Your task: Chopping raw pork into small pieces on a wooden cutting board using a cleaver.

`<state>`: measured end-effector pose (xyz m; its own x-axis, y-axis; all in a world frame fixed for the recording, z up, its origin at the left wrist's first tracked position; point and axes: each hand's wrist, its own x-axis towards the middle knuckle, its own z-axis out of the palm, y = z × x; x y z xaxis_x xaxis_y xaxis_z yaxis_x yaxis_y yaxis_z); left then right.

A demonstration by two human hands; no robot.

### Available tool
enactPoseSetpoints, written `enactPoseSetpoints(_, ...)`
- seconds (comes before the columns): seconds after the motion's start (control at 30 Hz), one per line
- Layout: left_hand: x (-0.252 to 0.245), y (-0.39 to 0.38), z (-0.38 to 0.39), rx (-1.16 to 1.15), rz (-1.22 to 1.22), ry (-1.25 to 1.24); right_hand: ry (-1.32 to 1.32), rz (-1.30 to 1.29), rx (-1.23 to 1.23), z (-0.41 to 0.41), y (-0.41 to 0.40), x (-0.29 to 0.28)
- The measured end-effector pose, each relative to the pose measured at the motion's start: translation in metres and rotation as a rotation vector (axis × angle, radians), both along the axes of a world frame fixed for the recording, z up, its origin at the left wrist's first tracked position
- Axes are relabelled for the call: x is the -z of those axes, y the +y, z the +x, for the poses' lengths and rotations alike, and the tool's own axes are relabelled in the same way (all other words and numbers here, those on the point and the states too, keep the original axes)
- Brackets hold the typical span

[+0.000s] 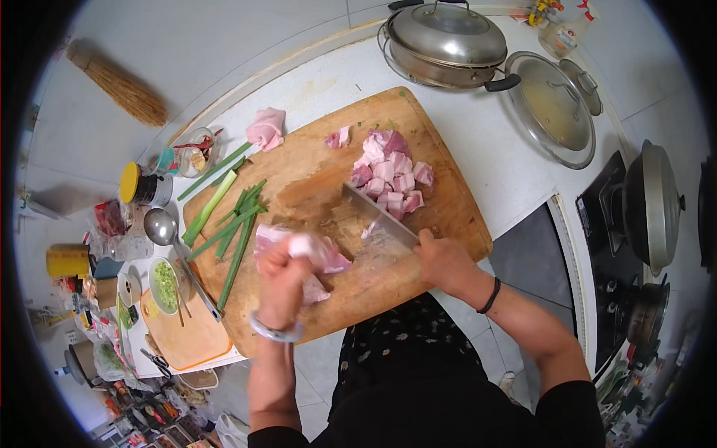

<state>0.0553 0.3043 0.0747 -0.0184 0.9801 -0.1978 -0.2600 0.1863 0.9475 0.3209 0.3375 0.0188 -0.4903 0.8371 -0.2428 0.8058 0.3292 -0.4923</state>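
My right hand [448, 260] grips a cleaver [381, 215], its broad blade lying across the wooden cutting board [336, 179] beside a heap of cubed raw pork [389, 171]. A small scrap of meat is by the blade. My left hand [283, 280], blurred, is closed on a pale piece of pork [308, 246] above larger uncut pork pieces [316, 291] at the board's near left. One separate meat piece [338, 138] lies near the far edge. Green scallion stalks [238, 224] rest on the board's left part.
A folded pink cloth-like piece [266, 129] touches the board's far left edge. Left stand a steel ladle [162, 227], a bowl of chopped greens [163, 285], scissors [157, 361] and a yellow-lidded jar [131, 182]. A lidded pan [448, 45] is beyond; a gas stove [608, 246] is right.
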Motion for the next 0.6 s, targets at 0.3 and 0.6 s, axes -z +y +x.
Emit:
enactPoseSetpoints(0.3,0.034,0.071,-0.006,0.281,0.141,1.105,0.441,0.036,0.386,0.03,-0.007,-0.06)
enactPoseSetpoints(0.6,0.051,0.016,0.0,0.58,0.034,1.142,0.473,0.005,0.222,0.028,-0.032,-0.044)
